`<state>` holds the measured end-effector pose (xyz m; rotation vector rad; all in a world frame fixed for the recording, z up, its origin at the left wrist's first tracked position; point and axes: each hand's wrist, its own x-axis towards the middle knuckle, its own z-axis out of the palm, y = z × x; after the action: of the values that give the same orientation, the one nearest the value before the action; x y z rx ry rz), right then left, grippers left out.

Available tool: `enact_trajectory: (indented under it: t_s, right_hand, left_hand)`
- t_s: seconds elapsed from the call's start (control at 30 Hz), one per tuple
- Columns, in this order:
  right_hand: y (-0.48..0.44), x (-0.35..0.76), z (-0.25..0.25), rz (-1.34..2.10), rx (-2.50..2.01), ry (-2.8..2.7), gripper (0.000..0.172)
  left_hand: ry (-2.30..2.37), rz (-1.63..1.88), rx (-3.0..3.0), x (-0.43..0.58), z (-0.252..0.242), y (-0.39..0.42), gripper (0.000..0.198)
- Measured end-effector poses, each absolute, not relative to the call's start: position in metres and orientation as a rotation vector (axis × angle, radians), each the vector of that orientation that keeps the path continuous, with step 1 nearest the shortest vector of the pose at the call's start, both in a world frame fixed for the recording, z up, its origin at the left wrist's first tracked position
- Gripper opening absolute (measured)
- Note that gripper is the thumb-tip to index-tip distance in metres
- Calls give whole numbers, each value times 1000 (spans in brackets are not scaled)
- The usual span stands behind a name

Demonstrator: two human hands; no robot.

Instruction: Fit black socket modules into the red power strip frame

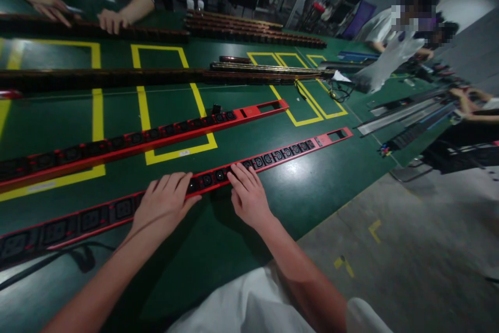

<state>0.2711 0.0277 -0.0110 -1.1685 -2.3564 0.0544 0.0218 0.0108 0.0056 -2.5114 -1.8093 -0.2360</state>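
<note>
Palm down, my left grip [162, 199] clasps the slim, black-socketed red strip [287, 153]; I can't tell whether my curled right grip [248, 191] holds it.

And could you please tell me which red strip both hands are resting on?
The nearer red strip; the farther red strip lies beyond it, untouched.

left grip [166, 195] on red socket strip [212, 178] | right grip [249, 195] likewise (farther right) | second red strip [144, 138] beyond

Near red strip [213, 177], cut off at left edge, partly hidden behind left hand [161, 202] and right hand [249, 192].
</note>
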Motion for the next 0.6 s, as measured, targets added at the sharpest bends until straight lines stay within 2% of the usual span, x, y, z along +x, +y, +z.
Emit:
enact_trajectory:
  t_s: [0.6]
  right_hand:
    - [31, 268, -12, 12, -1359, -2317, 63]
  left_hand:
    - [-1852, -422, -2554, 45, 8, 19, 51]
